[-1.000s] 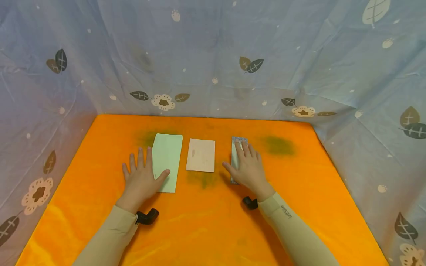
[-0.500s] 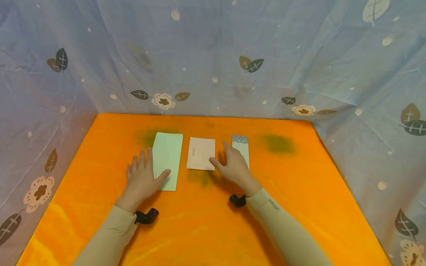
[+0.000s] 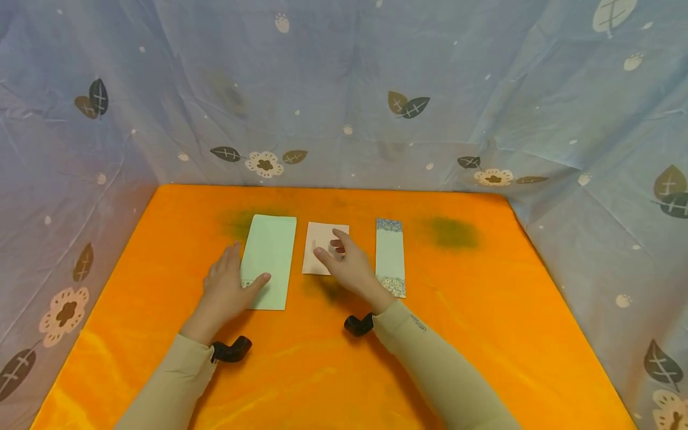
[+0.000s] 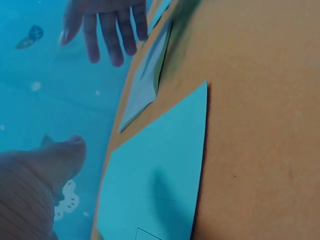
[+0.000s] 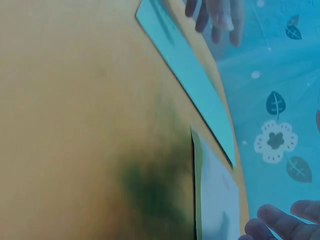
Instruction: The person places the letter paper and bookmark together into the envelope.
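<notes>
Three flat paper pieces lie in a row on the orange cloth. A pale green envelope (image 3: 275, 251) is on the left, with a small printed box near its lower left corner. My left hand (image 3: 221, 292) hovers at its left edge, fingers extended and thumb over the paper. In the middle is a small pale pink paper piece (image 3: 312, 266), partly covered by my right hand (image 3: 352, 269), whose fingers curve loosely above it and grip nothing. On the right lies a narrow white strip (image 3: 389, 251) with blue lace-patterned ends. The left wrist view shows a gap between left thumb (image 4: 55, 162) and envelope.
An orange cloth (image 3: 301, 370) with darker greenish patches covers the table. Blue-grey curtains (image 3: 344, 77) printed with leaves and flowers enclose the back and both sides. A black wrist device (image 3: 231, 349) sits on my left wrist, another (image 3: 359, 325) on my right.
My right hand has moved left from over the lace-patterned strip to over the pink paper piece, its fingers now more curved. My left hand has stayed near the green envelope, shifting slightly.
</notes>
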A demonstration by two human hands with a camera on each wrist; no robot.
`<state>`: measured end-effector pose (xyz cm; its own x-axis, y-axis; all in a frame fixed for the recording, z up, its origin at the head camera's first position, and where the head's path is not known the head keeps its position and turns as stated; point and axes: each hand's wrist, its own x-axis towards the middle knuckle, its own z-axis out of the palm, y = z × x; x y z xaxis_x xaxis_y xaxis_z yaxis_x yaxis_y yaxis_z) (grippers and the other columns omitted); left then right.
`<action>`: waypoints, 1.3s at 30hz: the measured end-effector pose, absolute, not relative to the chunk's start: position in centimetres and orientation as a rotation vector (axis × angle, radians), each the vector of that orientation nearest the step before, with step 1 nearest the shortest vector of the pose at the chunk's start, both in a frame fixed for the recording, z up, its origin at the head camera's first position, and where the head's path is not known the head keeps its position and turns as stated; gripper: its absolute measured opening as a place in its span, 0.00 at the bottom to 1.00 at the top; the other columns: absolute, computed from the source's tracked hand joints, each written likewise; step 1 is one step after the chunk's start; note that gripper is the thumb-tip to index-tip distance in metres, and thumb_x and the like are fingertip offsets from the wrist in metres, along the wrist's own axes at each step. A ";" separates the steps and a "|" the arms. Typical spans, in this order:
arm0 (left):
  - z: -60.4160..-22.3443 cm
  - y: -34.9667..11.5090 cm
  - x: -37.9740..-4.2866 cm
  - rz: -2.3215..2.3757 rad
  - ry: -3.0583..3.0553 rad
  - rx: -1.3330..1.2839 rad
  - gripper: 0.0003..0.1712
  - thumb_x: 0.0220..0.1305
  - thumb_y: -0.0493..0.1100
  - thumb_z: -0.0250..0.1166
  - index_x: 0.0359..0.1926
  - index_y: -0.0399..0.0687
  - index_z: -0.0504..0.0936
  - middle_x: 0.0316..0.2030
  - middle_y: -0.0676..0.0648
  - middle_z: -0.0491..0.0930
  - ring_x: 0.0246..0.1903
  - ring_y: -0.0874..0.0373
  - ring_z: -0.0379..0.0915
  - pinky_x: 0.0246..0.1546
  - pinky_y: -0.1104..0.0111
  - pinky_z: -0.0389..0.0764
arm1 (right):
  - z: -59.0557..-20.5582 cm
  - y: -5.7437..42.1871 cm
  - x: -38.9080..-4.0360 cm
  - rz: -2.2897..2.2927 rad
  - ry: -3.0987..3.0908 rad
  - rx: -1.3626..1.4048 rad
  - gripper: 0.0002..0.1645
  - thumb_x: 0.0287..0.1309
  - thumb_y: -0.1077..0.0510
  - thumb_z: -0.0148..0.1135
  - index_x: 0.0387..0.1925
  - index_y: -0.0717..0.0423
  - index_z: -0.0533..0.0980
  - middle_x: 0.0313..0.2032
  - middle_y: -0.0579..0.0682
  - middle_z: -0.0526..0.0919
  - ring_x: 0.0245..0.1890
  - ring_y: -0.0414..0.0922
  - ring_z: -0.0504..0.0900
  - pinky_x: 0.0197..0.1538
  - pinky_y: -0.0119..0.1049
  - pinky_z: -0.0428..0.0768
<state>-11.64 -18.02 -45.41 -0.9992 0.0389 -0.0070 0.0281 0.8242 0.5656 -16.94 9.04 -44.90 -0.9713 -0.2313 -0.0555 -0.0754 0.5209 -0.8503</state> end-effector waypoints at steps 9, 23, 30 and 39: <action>-45.6 -18.4 -11.9 1.020 2.880 0.025 0.64 0.59 0.65 0.65 0.75 0.33 0.37 0.69 0.24 0.48 0.65 0.25 0.44 0.60 0.35 0.55 | -44.9 6.8 -17.0 -1.488 2.472 -0.247 0.47 0.59 0.35 0.61 0.73 0.50 0.58 0.59 0.53 0.75 0.55 0.47 0.75 0.54 0.44 0.77; -45.9 -18.2 -12.2 1.053 2.831 0.045 0.58 0.55 0.51 0.73 0.74 0.33 0.47 0.62 0.28 0.62 0.55 0.31 0.57 0.48 0.44 0.69 | -45.9 4.4 -17.2 -1.430 2.422 -0.271 0.41 0.62 0.44 0.62 0.70 0.55 0.61 0.55 0.52 0.78 0.51 0.47 0.77 0.54 0.40 0.77; -45.9 -18.3 -12.3 1.083 2.793 -0.008 0.58 0.57 0.50 0.72 0.74 0.33 0.44 0.64 0.26 0.58 0.58 0.28 0.54 0.51 0.42 0.67 | -45.4 3.5 -17.0 -1.413 2.362 -0.250 0.39 0.63 0.47 0.62 0.70 0.57 0.62 0.56 0.54 0.77 0.55 0.49 0.76 0.56 0.43 0.76; -45.9 -18.6 -12.3 1.286 2.697 -0.026 0.52 0.60 0.48 0.69 0.73 0.30 0.48 0.59 0.27 0.64 0.54 0.34 0.62 0.50 0.45 0.71 | -45.7 2.4 -16.6 -1.484 2.305 -0.246 0.37 0.64 0.49 0.61 0.68 0.60 0.63 0.60 0.56 0.73 0.57 0.50 0.74 0.56 0.41 0.76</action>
